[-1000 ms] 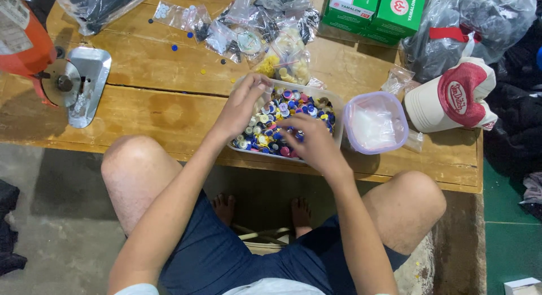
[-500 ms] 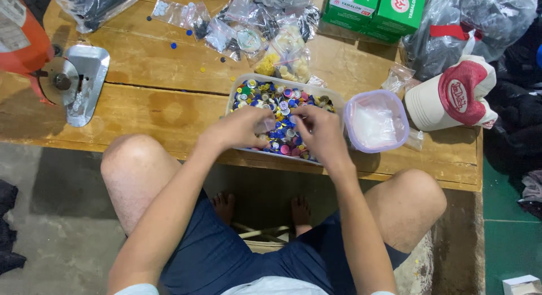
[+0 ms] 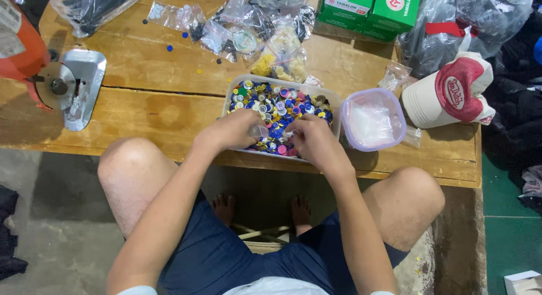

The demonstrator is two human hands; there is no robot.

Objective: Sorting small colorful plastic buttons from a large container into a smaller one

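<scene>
- Head view looks straight down on my two hands, which meet over the near edge of a clear plastic tub [image 3: 236, 90] full of mixed coloured buttons [image 3: 282, 103].
- My left hand [image 3: 231, 130] is curled, fingers [image 3: 257, 131] pressed together round something small and clear; it looks like a little plastic bag, though I cannot tell for sure.
- My right hand [image 3: 313, 140] is also curled, with its fingertips [image 3: 289, 132] pinched at what seems to be a pale button, just beside my left fingers.
- Both sets of fingertips point toward each other, almost touching, so the small pale piece lies between them, a shade nearer my right hand.
- Most of the buttons lie just beyond my fingertips, away from my body; the tub's long axis runs left to right across the wooden table [image 3: 141, 103].
- To the right of my right fingers, close by, sits a round tub with a purple rim [image 3: 372, 120], holding something white.
- Farther right lies a red and cream cap [image 3: 451, 92].
- Well beyond my fingers are small bags of more buttons [image 3: 276, 58], and far to my left a metal cutting machine [image 3: 68, 86].
</scene>
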